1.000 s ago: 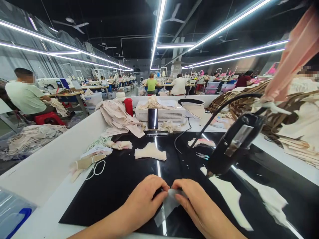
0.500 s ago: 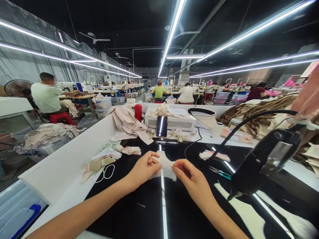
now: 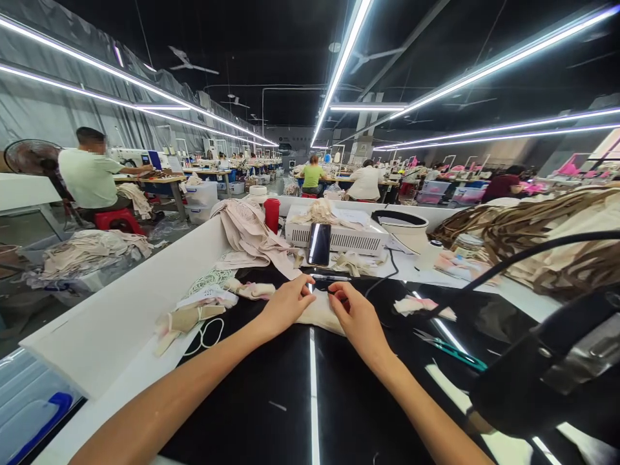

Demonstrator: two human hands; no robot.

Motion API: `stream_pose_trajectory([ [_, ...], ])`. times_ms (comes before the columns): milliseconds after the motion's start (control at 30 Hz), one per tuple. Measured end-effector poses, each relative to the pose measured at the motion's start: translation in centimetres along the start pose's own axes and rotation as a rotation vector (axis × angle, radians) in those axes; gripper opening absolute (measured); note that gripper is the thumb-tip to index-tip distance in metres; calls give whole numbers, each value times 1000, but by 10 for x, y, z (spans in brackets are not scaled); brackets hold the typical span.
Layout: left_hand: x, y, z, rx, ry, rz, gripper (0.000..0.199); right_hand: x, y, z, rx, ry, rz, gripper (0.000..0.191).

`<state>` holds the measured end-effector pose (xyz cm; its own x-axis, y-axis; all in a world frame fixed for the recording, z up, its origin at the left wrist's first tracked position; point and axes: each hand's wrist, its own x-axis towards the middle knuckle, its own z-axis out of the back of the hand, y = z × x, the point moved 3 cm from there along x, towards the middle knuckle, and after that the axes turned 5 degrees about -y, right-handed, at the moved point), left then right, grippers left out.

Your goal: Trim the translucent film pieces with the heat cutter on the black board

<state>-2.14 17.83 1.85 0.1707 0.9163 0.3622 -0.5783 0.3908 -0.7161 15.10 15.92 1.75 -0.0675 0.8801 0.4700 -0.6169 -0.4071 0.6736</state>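
A small cream fabric piece (image 3: 321, 315) lies low over the black tabletop (image 3: 271, 387), its near edge curved and its sides partly covered by my hands. At its far left part, my left hand (image 3: 285, 305) is closed, with bent fingers and thumb on the cloth. My right hand (image 3: 357, 316) pinches the far right part, finger and thumb close together. The exact grip points are partly hidden by the fingers. Just beyond the fingertips lie a pen (image 3: 332, 278) and a propped phone (image 3: 320, 244).
Teal-handled thread snips (image 3: 453, 352) lie on the right, near a dark machine head (image 3: 547, 374). Cream offcuts (image 3: 450, 385) sit below it. Fabric scraps and cord (image 3: 194, 316) lie left. A white box (image 3: 339, 236) stands behind. Co-workers sit farther off.
Both hands have moved away from me and slightly closer together. The fabric, earlier spread between them, now shows as a shorter, wider strip. My view has shifted, bringing the machine head lower right.
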Motion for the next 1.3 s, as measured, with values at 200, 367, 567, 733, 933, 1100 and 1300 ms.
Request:
stream_pose_trajectory([
  [200, -4, 2, -5, 194, 26, -40, 29, -1, -1, -5, -264, 26, -15, 22],
  [367, -7, 5, -9, 323, 41, -41, 29, -1, -3, -12, -407, 59, 8, 19],
  [567, -9, 12, -11, 429, 14, -91, 28, -5, 1, -12, -488, 67, 83, 17],
  [733, -11, 10, -1, 482, -50, -183, 28, -31, 31, 12, -471, 61, 195, 23],
  [933, -23, -9, 12, 443, -64, -308, 28, -115, 45, 65, -252, 333, 233, 11],
  [1100, -51, -31, -2, 367, 52, -421, 27, -160, -7, 135, -152, 342, -190, 13],
  [1300, -95, -75, -50, 294, 289, -528, 25, -171, -53, 182, -331, 140, -271, 15],
])
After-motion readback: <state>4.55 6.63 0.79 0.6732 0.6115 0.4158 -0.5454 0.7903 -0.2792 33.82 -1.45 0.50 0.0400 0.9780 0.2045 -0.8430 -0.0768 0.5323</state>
